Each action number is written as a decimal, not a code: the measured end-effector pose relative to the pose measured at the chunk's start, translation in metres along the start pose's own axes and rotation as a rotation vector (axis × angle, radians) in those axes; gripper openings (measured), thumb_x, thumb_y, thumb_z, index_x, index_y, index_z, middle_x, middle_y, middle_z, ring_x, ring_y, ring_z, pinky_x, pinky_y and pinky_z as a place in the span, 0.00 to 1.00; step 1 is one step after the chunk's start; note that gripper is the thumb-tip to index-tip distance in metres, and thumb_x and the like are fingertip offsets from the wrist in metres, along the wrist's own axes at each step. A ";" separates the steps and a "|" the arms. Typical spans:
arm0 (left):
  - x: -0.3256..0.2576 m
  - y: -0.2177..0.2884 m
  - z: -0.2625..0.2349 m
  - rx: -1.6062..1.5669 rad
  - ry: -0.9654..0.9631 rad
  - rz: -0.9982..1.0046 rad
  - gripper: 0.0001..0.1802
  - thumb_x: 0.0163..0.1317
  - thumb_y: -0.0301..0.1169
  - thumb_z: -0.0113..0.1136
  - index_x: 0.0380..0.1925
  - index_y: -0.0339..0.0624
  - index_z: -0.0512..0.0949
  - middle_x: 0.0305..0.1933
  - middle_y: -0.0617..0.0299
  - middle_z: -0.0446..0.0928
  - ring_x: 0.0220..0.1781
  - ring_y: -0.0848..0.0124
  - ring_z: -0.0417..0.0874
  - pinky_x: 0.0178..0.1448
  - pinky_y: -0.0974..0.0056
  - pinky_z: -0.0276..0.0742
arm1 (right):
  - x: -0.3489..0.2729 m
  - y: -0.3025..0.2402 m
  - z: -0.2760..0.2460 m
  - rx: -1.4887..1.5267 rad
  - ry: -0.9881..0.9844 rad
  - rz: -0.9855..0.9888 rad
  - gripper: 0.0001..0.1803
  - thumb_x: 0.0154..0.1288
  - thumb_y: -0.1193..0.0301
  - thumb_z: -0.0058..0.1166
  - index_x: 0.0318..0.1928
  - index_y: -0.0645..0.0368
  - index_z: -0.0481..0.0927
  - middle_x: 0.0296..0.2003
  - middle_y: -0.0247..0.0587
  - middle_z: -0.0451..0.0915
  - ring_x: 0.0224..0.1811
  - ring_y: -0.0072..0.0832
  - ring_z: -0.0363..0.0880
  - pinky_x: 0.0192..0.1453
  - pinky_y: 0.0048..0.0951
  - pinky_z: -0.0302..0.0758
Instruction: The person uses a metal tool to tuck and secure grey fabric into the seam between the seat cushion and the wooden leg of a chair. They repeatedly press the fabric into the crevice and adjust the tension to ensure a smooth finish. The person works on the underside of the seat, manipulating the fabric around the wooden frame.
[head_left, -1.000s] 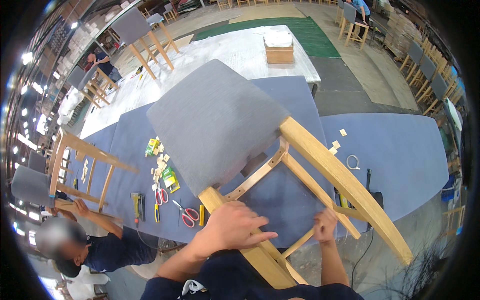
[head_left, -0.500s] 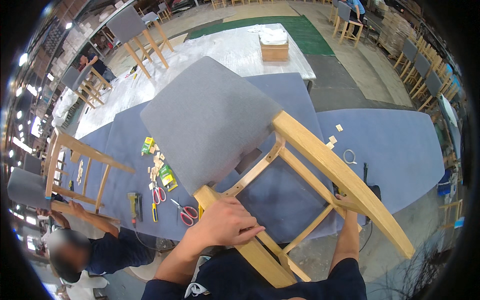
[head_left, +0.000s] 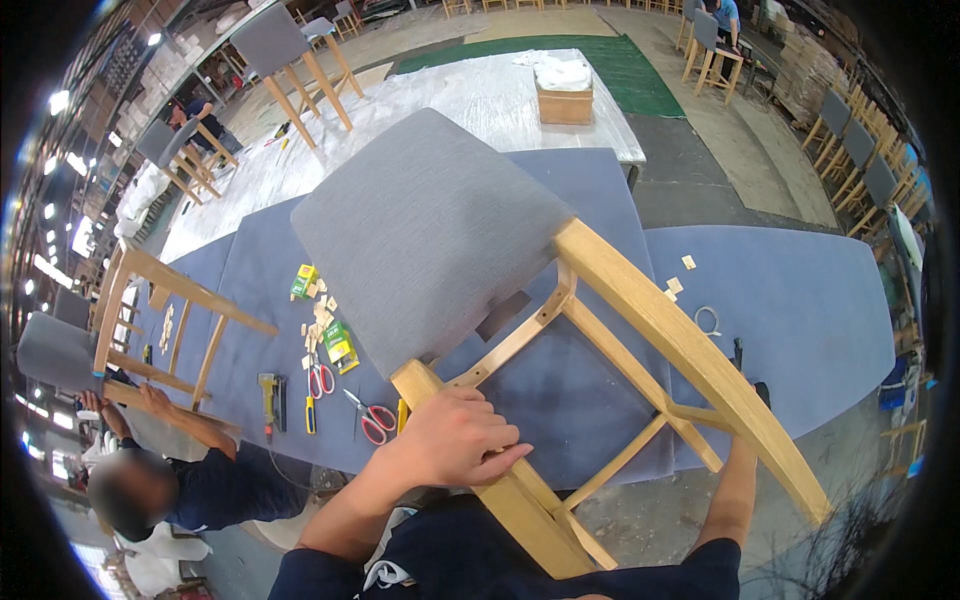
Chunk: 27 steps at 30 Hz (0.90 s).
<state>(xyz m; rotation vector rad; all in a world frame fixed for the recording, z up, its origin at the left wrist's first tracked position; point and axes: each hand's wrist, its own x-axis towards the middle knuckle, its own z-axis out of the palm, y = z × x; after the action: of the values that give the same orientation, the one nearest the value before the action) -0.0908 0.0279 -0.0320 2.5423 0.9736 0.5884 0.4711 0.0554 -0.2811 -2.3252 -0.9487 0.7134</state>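
- The chair [head_left: 440, 230] lies tipped on the blue tabletop [head_left: 800, 310], grey padded seat up and away from the person, pale wooden legs and rails toward them.
- Left hand [head_left: 450, 440] is wrapped over the near leg [head_left: 520, 500], its grip closed on the wood.
- Right hand is hidden behind the curved back rail [head_left: 690, 350]; only the forearm [head_left: 735, 490] shows, so I cannot tell its grip.
- The frame looks stiff and fairly heavy, likely awkward to swing; smooth wood may slip.
- Best taken by legs or rails; the soft seat gives no hold.
- Scissors [head_left: 372, 418] and small boxes [head_left: 340, 345] lie just left.
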 end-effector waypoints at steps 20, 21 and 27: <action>0.019 -0.004 -0.004 -0.044 -0.026 -0.060 0.11 0.65 0.36 0.72 0.26 0.46 0.82 0.17 0.64 0.70 0.22 0.62 0.75 0.35 0.59 0.74 | -0.085 -0.003 -0.007 -0.781 -1.001 -0.300 0.22 0.47 0.61 0.81 0.41 0.60 0.90 0.30 0.48 0.88 0.38 0.41 0.89 0.43 0.40 0.81; 0.020 -0.004 -0.004 -0.030 -0.027 -0.072 0.10 0.65 0.36 0.72 0.27 0.46 0.83 0.18 0.64 0.70 0.23 0.62 0.76 0.35 0.59 0.74 | -0.099 -0.020 0.000 -0.831 -1.006 -0.389 0.22 0.45 0.62 0.82 0.40 0.59 0.90 0.30 0.48 0.88 0.38 0.43 0.88 0.42 0.39 0.80; 0.095 -0.071 -0.042 0.199 0.157 -0.136 0.10 0.68 0.36 0.67 0.43 0.44 0.87 0.44 0.54 0.85 0.49 0.53 0.85 0.56 0.53 0.79 | -0.150 -0.039 0.108 -0.092 -0.925 -0.521 0.22 0.57 0.57 0.76 0.48 0.56 0.89 0.37 0.51 0.89 0.42 0.51 0.88 0.47 0.46 0.81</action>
<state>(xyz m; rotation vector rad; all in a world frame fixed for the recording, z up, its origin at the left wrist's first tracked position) -0.0862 0.1507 -0.0048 2.6031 1.3084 0.6900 0.2922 -0.0025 -0.2936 -1.6216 -1.9007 1.5546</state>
